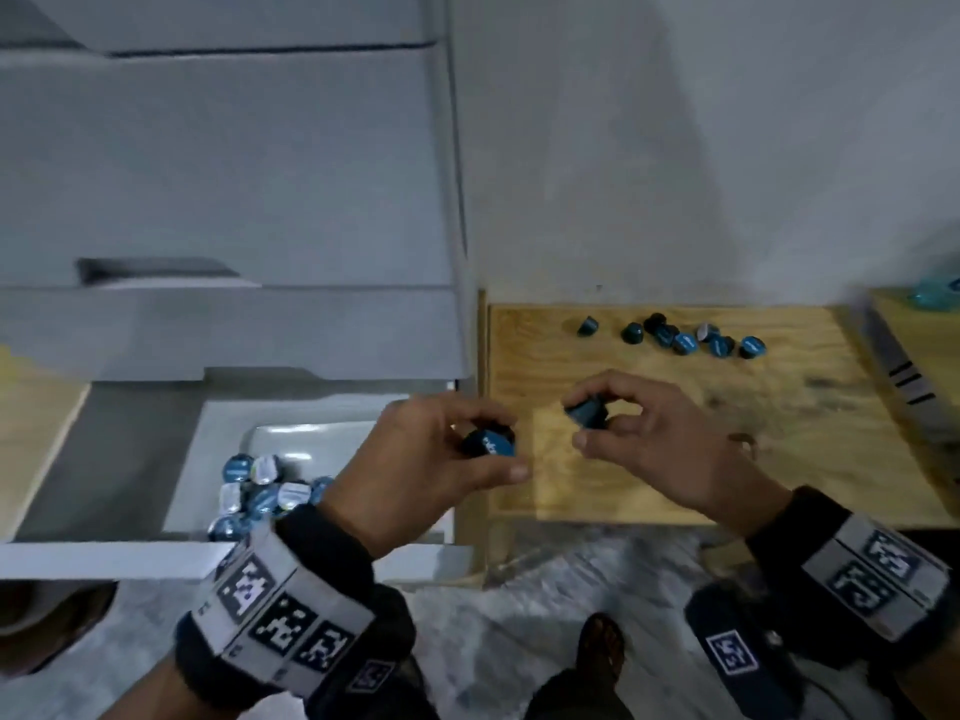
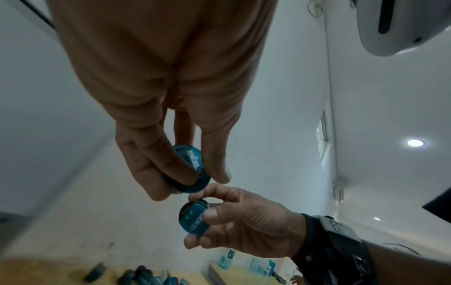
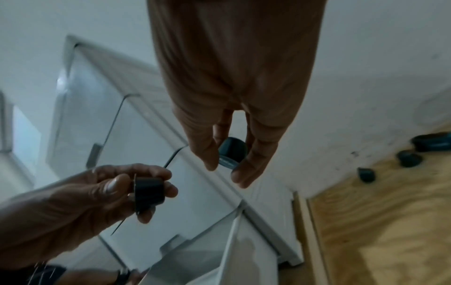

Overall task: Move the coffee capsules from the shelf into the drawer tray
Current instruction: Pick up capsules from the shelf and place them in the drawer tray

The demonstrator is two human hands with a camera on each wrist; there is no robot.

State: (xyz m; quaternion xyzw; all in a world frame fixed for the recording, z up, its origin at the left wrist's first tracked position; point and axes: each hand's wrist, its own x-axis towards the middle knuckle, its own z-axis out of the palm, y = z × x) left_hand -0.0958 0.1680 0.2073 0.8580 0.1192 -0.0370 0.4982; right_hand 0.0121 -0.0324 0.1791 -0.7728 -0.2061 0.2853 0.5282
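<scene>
Each hand holds one dark blue coffee capsule just in front of the wooden shelf (image 1: 727,433). My left hand (image 1: 506,443) pinches a capsule (image 1: 491,442) with its teal lid toward me, over the right edge of the open drawer. My right hand (image 1: 576,422) pinches a second capsule (image 1: 588,413) over the shelf's front left. The two hands are close together but apart. Several more capsules (image 1: 680,336) lie at the back of the shelf. A white tray (image 1: 322,433) in the drawer holds several capsules (image 1: 262,491). In the left wrist view the left hand (image 2: 192,183) grips its capsule (image 2: 197,169).
Grey cabinet drawer fronts (image 1: 234,200) rise behind the open drawer. A wooden box (image 1: 924,345) with teal items stands at the right of the shelf. Another wooden surface (image 1: 31,423) lies at far left. My foot (image 1: 597,646) is on the marbled floor below.
</scene>
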